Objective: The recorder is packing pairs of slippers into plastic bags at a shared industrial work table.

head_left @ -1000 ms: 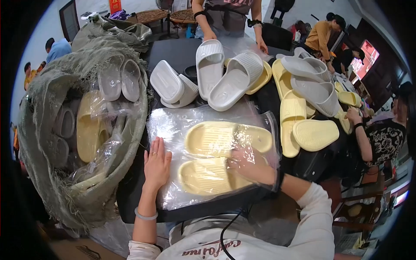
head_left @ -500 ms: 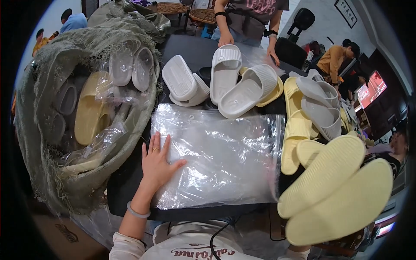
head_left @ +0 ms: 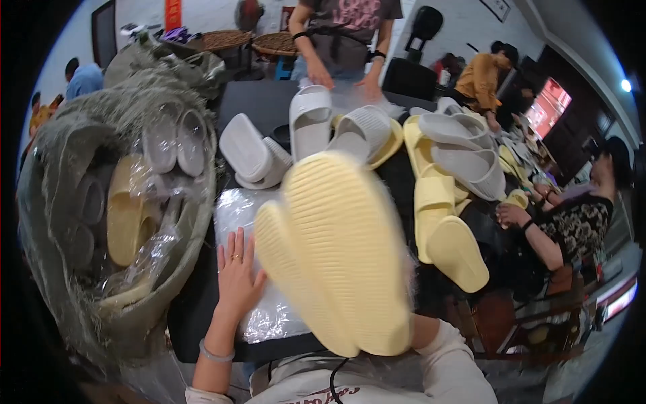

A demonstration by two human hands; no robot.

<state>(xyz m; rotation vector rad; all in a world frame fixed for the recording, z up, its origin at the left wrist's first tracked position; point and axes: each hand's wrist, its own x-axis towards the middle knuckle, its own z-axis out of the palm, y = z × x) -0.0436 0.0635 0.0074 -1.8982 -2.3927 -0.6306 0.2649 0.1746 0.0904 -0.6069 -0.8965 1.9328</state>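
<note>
Your left hand (head_left: 237,273) lies spread flat on the clear plastic bag (head_left: 252,269), pinning it to the dark table (head_left: 195,310). The pair of pale yellow foam slippers (head_left: 336,252) is raised soles-up above it; your right hand is hidden, its grip cannot be told. Judged step: bagging; next, open the bag mouth and align the pair.

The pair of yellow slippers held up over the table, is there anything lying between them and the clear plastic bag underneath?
Nothing visible does. The pair of yellow slippers is lifted, soles toward the camera, right above the clear plastic bag. The left hand rests flat on the bag's left part. The right hand is hidden behind the slippers, which also hide the bag's right part.
</note>
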